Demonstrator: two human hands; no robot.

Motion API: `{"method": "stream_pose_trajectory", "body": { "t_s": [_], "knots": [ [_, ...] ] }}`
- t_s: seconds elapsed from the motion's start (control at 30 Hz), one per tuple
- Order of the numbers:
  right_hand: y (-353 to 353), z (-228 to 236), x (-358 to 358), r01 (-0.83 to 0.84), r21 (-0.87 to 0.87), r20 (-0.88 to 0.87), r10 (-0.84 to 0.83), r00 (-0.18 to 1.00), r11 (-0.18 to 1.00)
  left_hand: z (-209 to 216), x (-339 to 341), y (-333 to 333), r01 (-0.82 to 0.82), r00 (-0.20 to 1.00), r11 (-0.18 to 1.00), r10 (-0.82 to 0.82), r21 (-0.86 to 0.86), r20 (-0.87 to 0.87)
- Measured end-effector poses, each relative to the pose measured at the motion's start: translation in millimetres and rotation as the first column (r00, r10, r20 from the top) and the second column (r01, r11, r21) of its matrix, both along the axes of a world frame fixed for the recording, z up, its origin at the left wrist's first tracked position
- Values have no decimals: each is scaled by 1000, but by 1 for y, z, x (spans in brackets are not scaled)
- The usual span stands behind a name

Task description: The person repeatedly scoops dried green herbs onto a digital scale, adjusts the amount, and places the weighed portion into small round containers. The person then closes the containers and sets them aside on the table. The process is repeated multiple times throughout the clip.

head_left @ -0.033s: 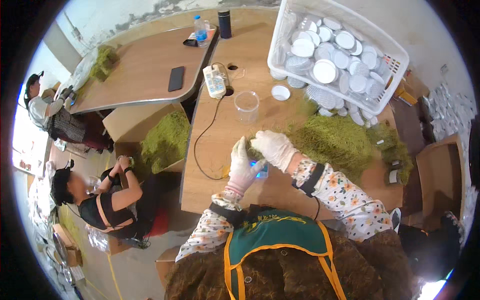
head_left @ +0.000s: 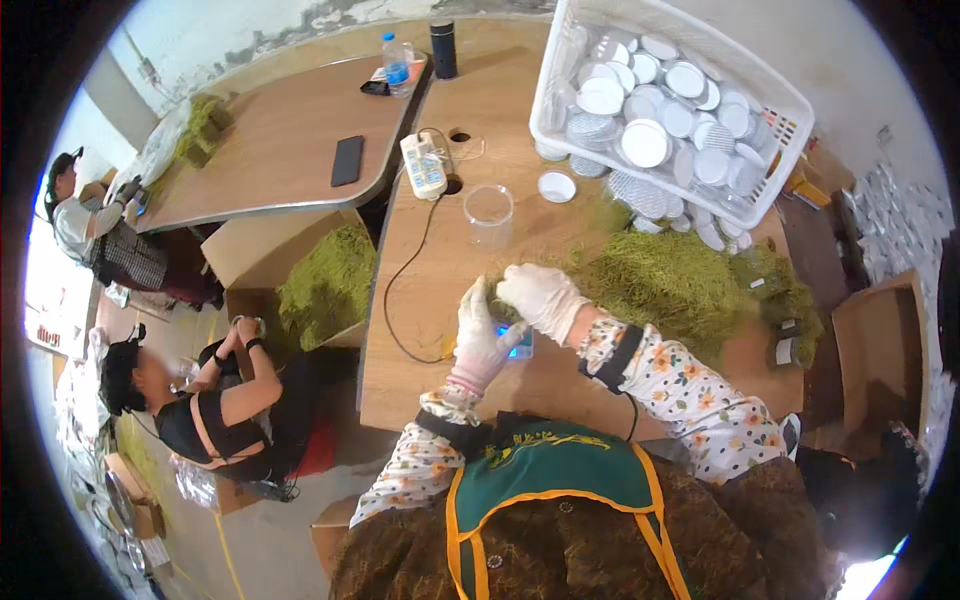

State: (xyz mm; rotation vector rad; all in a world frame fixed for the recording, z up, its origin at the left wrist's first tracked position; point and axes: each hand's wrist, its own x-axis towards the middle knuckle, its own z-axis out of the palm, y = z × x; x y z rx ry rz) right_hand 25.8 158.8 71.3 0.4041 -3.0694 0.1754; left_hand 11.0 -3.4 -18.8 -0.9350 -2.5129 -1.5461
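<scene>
My left hand (head_left: 482,338), in a white glove, is cupped with fingers bent around a small tuft of dried green plant strands (head_left: 496,291). Fingers curled, my white-gloved right hand (head_left: 543,299) pinches the same tuft from the other side. Most of the tuft is hidden between the two hands. Just below them a small scale (head_left: 520,344) glows blue on the table, partly covered by my left thumb. Beyond my hands stand an open clear plastic jar (head_left: 489,222) and a round white lid (head_left: 556,186). To the right lies a large heap of the green strands (head_left: 665,285).
A white plastic basket (head_left: 541,118) full of round lids stands at the far right, more lids spilling beneath it. A white power strip (head_left: 424,168) and its cable lie left of the jar. One co-worker (head_left: 215,405) sits at left; another person (head_left: 100,225) stands farther off.
The whole view has shifted slightly left. My hands stay together above the scale, with only a small change in finger position.
</scene>
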Motion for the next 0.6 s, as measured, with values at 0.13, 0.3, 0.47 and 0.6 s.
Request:
{"method": "stream_pose_trajectory", "body": {
  "t_s": [0.13, 0.3, 0.47, 0.6],
  "knots": [
    [-7, -4, -11, -59, 66, 125, 50, 991, 996, -3, -1, 2, 46, 981, 994, -63, 96, 182],
    [-14, -5, -9, -19, 44, 39, 17, 999, 999, 6, -10, 4, 155, 955, 970, -196, 189, 224],
    [-13, 30, -9, -19, -25, 210, 24, 977, 1000, 21, -15, -3, 167, 979, 986, -167, 16, 117],
    [33, 66, 9, 27, -392, 135, 28, 991, 920, 34, -13, -2, 146, 976, 988, -152, 49, 156]
  ]
}}
